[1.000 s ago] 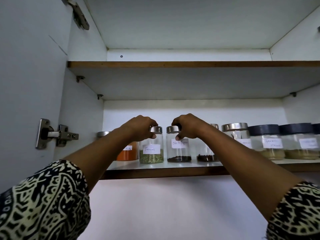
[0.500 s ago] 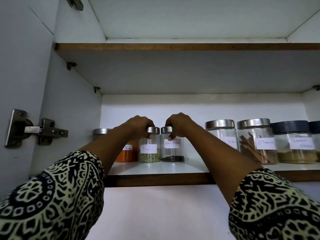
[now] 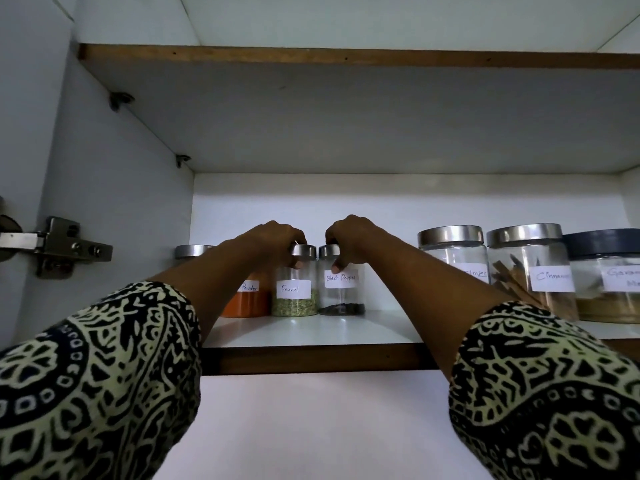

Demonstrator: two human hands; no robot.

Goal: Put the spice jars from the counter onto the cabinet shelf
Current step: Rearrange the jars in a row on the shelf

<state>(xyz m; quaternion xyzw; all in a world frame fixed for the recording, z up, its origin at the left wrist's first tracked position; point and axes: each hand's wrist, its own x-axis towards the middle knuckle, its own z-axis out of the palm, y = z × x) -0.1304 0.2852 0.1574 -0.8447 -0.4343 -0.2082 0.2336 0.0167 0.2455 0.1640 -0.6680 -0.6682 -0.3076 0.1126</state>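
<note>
Two small glass jars with steel lids stand side by side on the white cabinet shelf. My left hand grips the lid of the fennel jar, which holds green seeds. My right hand grips the lid of the black pepper jar, with a few dark peppercorns at its bottom. Both jars rest upright on the shelf, almost touching. Left of them, partly hidden by my left arm, stands a jar of orange powder.
To the right stand larger jars: cloves, cinnamon and a dark-lidded one. An upper shelf hangs overhead. The cabinet's left wall carries a steel door hinge. The shelf's brown front edge lies under my forearms.
Both hands have pushed the two jars further back on the shelf, toward the back wall. The view has shifted, so the large jars at the right look nearer.
</note>
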